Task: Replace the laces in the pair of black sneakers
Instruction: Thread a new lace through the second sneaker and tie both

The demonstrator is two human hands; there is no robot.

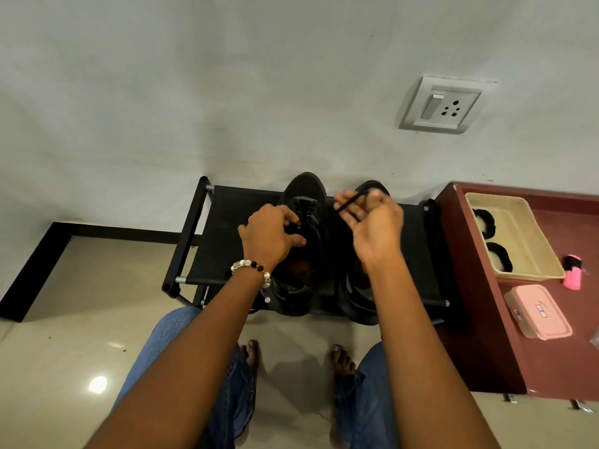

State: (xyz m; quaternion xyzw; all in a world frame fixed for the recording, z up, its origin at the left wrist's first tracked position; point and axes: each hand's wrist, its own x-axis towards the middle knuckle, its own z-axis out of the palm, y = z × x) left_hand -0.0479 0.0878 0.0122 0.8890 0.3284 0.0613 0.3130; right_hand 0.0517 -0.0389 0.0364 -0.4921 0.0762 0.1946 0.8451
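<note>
Head: rack [227, 215] (pink box [538, 311] beside)

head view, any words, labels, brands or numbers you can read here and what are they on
No text can be read in this view.
Pink rectangular plastic lidded box: two small labels on the lid, too blurred to read.
Grey wall switch-and-socket plate: no markings visible.
Pair of black sneakers: no brand mark visible.
</note>
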